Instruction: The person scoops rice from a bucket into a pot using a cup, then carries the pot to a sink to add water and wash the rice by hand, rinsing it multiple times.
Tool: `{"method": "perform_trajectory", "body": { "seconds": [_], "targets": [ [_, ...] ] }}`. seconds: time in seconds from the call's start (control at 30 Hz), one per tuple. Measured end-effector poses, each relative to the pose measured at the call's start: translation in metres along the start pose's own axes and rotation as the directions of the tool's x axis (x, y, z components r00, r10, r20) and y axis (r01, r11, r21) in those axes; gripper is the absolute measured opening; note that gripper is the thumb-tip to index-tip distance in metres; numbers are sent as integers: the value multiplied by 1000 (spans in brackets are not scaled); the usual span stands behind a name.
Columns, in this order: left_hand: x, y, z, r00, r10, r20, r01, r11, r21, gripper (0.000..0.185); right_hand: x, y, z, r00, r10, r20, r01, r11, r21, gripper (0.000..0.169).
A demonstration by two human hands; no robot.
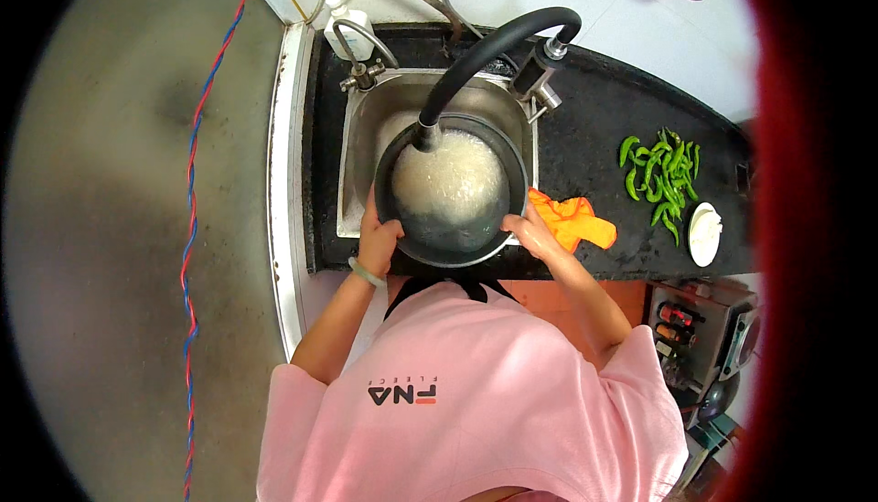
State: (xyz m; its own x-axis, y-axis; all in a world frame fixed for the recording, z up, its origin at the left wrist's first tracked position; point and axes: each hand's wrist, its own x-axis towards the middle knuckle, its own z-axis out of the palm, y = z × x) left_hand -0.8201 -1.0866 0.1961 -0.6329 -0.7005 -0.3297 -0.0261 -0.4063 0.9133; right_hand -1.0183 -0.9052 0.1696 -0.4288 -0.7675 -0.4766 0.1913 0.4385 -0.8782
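Both my hands hold a dark round pot [453, 238] at the front of the stainless steel sink [357, 159], its rim overlapping the basin. My left hand [379, 236] grips the left side with the thumb over the rim; a pale bangle [366, 273] is on that wrist. My right hand [529, 229] grips the lower right rim, thumb inside. Pale, frothy water [453, 176] fills much of the pot; whether anything lies beneath is unclear. The black-necked faucet [507, 49] arches over, its metal spout [426, 137] above the pot's upper left.
An orange cloth [576, 222] lies right of the sink on the black countertop [576, 138]. Farther right are green chili peppers [662, 173] and a small white dish [704, 234]. A pump bottle [348, 32] and a thin metal tap [362, 77] stand behind the sink's left corner.
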Motion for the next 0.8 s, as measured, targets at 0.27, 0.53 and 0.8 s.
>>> {"method": "perform_trajectory", "body": {
  "seconds": [0.27, 0.53, 0.8],
  "targets": [
    [14, -17, 5, 986, -160, 46, 163, 985, -61, 68, -27, -43, -2, 985, -88, -150, 88, 996, -11, 69],
    [2, 20, 4, 995, -86, 54, 82, 994, 78, 74, -26, -56, 13, 989, 121, -90, -105, 981, 165, 59],
    [9, 6, -9, 993, -107, 40, 102, 989, 108, 74, 0, -24, 9, 997, -65, -38, 70, 986, 149, 67]
  ]
}}
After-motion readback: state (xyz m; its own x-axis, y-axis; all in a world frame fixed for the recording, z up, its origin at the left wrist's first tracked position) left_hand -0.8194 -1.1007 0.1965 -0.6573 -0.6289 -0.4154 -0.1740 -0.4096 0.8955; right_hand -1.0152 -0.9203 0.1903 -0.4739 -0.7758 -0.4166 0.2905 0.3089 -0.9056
